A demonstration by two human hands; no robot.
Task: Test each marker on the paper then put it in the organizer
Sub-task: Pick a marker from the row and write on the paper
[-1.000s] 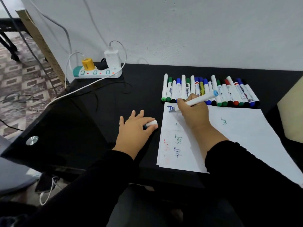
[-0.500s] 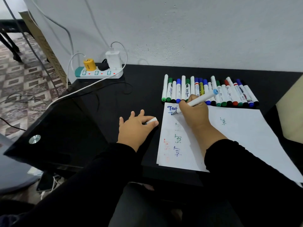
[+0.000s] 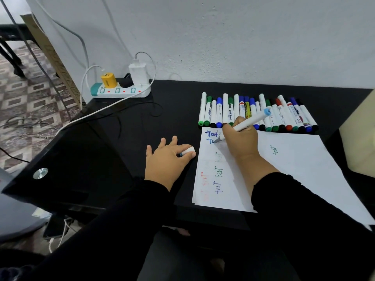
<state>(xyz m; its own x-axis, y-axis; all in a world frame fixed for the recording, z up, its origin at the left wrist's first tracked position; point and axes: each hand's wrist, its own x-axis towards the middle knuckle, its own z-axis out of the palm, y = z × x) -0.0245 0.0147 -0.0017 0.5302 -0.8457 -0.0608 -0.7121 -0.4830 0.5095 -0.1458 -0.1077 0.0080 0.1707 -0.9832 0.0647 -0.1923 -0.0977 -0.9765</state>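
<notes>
The right hand grips a white marker with the fingers curled round its barrel; the light-blue rear end points up and away toward the wall, and the dark tip touches the paper at its far left corner. Beside the tip stand two lines of blue writing, the upper one reading "Test", the lower one partly hidden by the hand. Fainter trial marks in blue, green and red lie lower on the left part of the sheet, and one green word sits toward the middle right.

The left hand rests on the black table just left of the paper, palm down. Its thumb and forefinger pinch a small white cap with a blue rim, while the other fingers are spread and relaxed on the tabletop.

A row of markers lies side by side on the table just beyond the far edge of the paper, with caps in green, blue, black and red. The held marker crosses above this row.

At the far left corner of the table, against the wall, lies a power strip carrying a yellow plug and a white charger, from which white cables trail over the table edge. Both arms wear black sleeves.
</notes>
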